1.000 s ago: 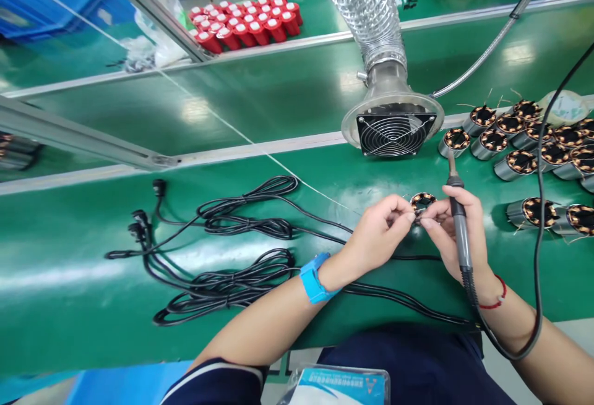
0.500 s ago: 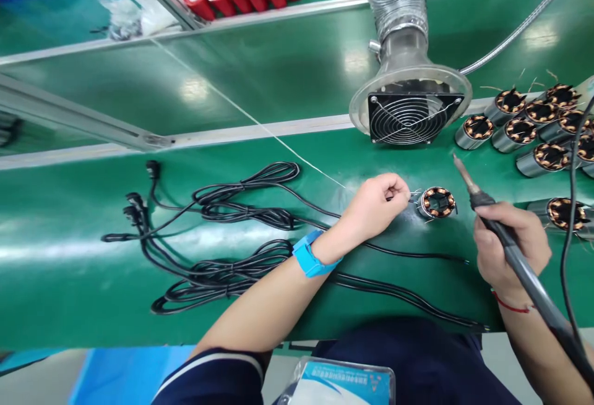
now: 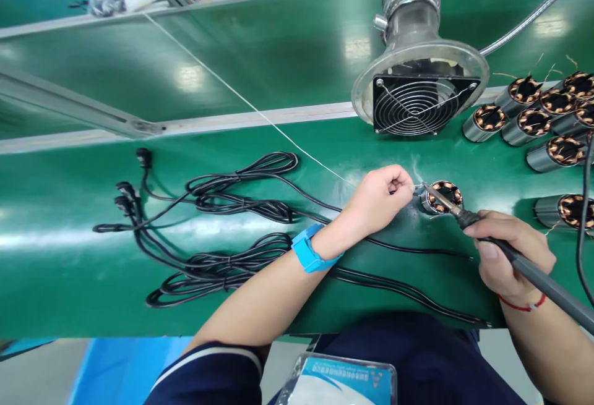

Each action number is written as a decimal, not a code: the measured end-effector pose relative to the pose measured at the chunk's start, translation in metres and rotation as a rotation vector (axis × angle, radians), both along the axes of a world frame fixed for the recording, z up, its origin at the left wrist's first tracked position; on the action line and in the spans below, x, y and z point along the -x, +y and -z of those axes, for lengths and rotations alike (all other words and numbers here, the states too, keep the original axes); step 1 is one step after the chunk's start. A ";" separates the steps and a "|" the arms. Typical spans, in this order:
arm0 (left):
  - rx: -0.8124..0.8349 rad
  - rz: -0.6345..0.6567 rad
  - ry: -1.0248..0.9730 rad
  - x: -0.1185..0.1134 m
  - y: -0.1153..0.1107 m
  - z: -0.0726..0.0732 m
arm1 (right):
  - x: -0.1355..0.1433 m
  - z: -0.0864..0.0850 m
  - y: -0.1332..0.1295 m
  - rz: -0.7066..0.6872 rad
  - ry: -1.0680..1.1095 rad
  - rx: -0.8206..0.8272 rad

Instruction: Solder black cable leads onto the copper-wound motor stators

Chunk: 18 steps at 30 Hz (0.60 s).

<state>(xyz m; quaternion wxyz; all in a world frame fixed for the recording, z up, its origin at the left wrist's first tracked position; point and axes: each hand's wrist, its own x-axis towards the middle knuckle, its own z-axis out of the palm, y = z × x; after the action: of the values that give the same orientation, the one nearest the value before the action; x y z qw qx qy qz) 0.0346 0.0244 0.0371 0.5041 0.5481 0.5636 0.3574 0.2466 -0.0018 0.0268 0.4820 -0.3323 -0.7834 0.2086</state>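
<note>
Dark grey handle and bare metal shaft make up the soldering iron [image 3: 533, 271], held by the right hand [image 3: 510, 250] with thumb and fingers closed around the handle. Its tip points away from the body and leftward, reaching the near-left rim of a copper-wound stator [image 3: 448, 188], which stands on the bench between the two hands. Opposite, the left hand [image 3: 383, 198] is drawn into a pinch, thumb against forefinger, with a thin wire [image 3: 418, 186] projecting from the fingertips toward the iron's tip; from where I stand, the pinch is too small to tell whether it holds more than one strand. Smoke [image 3: 416, 164] rises where wire and tip come together.

Just behind the left hand, a blue band [image 3: 310, 249] circles the wrist; a red bracelet [image 3: 522, 306] circles the right. Beyond the grip, a round hood with a black fan grille [image 3: 420, 107] faces the work. Further stators [image 3: 533, 123] stand grouped to the right of the hood, with one [image 3: 554, 212] nearer the right hand. Left of the grip lie coiled black power cords [image 3: 232, 263], some tails passing beneath the left forearm. A pale strand [image 3: 250, 104] slants from the upper left toward the left hand, over the green bench [image 3: 83, 287].
</note>
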 end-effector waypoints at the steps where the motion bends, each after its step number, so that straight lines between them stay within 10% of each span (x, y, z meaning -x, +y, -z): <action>1: 0.000 -0.003 0.001 0.000 0.000 0.000 | 0.001 -0.001 0.000 0.007 -0.003 0.013; 18: -0.005 -0.024 -0.011 -0.001 0.000 0.002 | -0.001 0.003 -0.002 0.017 0.022 0.044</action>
<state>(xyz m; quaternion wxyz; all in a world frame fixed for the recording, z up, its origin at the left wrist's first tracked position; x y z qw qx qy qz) 0.0357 0.0248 0.0349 0.5017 0.5406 0.5664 0.3677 0.2474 -0.0041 0.0240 0.4850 -0.3471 -0.7703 0.2255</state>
